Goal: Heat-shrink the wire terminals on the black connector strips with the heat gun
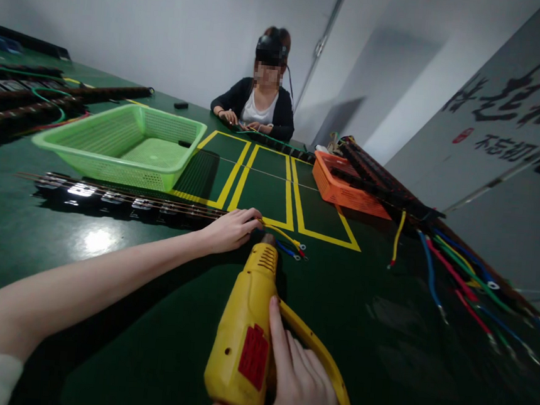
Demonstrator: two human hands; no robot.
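My right grip (301, 382) clamps a yellow heat gun (241, 313), red-panelled, dark-nozzled; my left grip (232, 231), just beyond it, closes on ring-tipped yellow and blue wires (284, 233).

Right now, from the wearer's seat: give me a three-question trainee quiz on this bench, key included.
1. What does the right hand hold?
2. True or false: the green basket stands to the left of the orange basket.
3. The left hand is nearest to: A) the green basket; B) the wires by the nozzle; C) the orange basket.

Key: 1. A yellow heat gun. 2. True. 3. B.
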